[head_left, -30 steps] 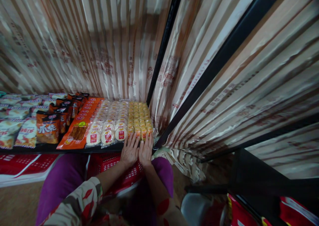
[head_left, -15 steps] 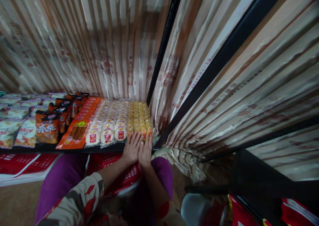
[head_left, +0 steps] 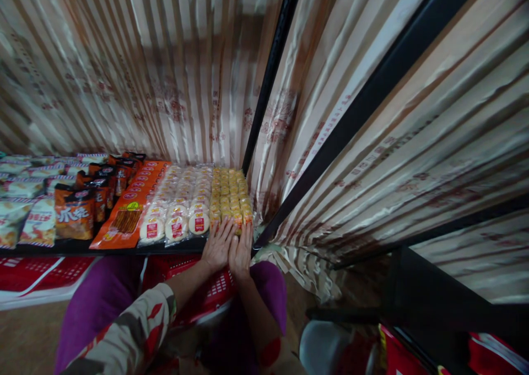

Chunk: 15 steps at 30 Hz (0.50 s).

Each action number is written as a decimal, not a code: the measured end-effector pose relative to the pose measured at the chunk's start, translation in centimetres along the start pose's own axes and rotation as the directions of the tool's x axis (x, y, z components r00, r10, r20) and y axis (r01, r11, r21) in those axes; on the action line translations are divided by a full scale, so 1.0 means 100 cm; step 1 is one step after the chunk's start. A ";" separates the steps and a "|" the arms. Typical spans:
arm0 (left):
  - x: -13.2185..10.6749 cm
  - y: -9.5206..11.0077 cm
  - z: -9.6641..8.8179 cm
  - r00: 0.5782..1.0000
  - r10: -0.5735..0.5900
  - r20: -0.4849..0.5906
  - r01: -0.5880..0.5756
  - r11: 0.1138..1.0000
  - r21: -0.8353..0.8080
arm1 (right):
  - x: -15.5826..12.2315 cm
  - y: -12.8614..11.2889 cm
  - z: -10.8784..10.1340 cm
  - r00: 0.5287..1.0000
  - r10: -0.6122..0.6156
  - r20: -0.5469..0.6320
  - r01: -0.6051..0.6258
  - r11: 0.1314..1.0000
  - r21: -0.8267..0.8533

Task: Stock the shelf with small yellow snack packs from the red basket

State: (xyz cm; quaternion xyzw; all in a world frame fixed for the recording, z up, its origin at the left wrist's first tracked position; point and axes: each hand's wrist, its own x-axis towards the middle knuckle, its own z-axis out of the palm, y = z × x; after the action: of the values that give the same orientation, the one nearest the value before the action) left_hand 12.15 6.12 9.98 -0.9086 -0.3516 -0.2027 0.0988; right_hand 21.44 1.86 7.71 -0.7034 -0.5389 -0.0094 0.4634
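Small yellow-wrapped snacks [head_left: 230, 190] stand in tight rows at the right end of a dark shelf [head_left: 70, 250]. Against the front of these rows lie my left hand [head_left: 218, 245] and my right hand [head_left: 240, 251], side by side and touching. Fingers on both hands are stretched forward, flat on the front wrappers, with nothing grasped. Just left of my left hand, clear packs of round pale biscuits [head_left: 199, 221] with red labels run in rows. Beside those lies a flat orange pack [head_left: 126, 218] with brown sticks pictured on it.
Orange-and-black bags [head_left: 75, 212] and white snack bags [head_left: 38, 220] fill the shelf's left part. Pleated curtains [head_left: 185, 88] hang behind, with black posts [head_left: 270, 77] at the right corner. Red baskets [head_left: 45, 273] sit below the shelf, and a grey-white stool [head_left: 322, 344] stands at lower right.
The view has shifted very slightly, so the shelf's left goods appear a little further left. Both hands stay pressed against the front of the yellow-wrapped snacks.
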 end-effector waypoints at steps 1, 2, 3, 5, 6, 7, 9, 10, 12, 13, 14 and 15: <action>0.000 0.000 0.000 1.000 0.001 0.000 -0.001 1.000 0.001 | 0.000 0.000 0.000 1.000 0.004 -0.003 -0.004 1.000 0.001; 0.000 0.000 0.000 1.000 0.002 -0.001 -0.002 1.000 0.002 | 0.000 0.000 0.000 1.000 0.008 -0.007 -0.008 1.000 0.003; 0.000 0.000 0.001 1.000 0.001 -0.002 -0.001 1.000 0.003 | 0.000 0.000 0.000 1.000 0.011 -0.008 -0.011 1.000 0.004; 0.001 0.000 0.001 1.000 0.000 -0.005 0.000 1.000 0.002 | 0.001 0.001 0.001 1.000 0.014 -0.007 -0.014 1.000 0.002; 0.001 0.000 0.001 1.000 0.000 -0.005 0.000 1.000 0.000 | 0.001 0.001 0.001 1.000 0.014 -0.005 -0.014 1.000 0.000; 0.001 0.000 0.002 1.000 0.001 -0.004 -0.001 1.000 -0.003 | 0.001 0.001 0.001 1.000 0.014 -0.003 -0.014 1.000 -0.003; 0.000 -0.001 0.003 1.000 0.002 -0.007 -0.002 1.000 -0.013 | 0.001 0.001 0.001 1.000 0.011 -0.006 -0.011 1.000 -0.009; 0.000 -0.001 0.003 1.000 0.002 -0.011 -0.002 1.000 -0.018 | 0.001 0.001 0.001 1.000 0.009 -0.010 -0.009 1.000 -0.011; -0.001 -0.001 0.004 1.000 -0.003 -0.030 0.002 1.000 -0.030 | 0.001 0.001 0.002 1.000 0.006 -0.014 -0.006 1.000 -0.011; -0.001 -0.001 0.004 0.999 -0.006 -0.044 0.004 0.999 -0.037 | 0.001 0.002 0.002 1.000 0.006 -0.014 -0.006 1.000 -0.009; -0.001 -0.001 0.003 0.998 -0.006 -0.057 0.004 0.999 -0.046 | 0.000 0.002 0.003 1.000 0.006 -0.013 -0.006 1.000 -0.006; 0.001 -0.001 0.001 0.998 -0.005 -0.069 0.001 0.998 -0.057 | 0.000 0.002 0.003 1.000 0.009 -0.014 -0.009 1.000 -0.001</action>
State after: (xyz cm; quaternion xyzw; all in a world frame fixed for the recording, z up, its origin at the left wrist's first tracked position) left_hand 12.14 6.28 9.88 -0.9029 -0.3436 -0.2439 0.0847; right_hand 21.49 2.09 7.42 -0.7060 -0.5325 -0.0125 0.4667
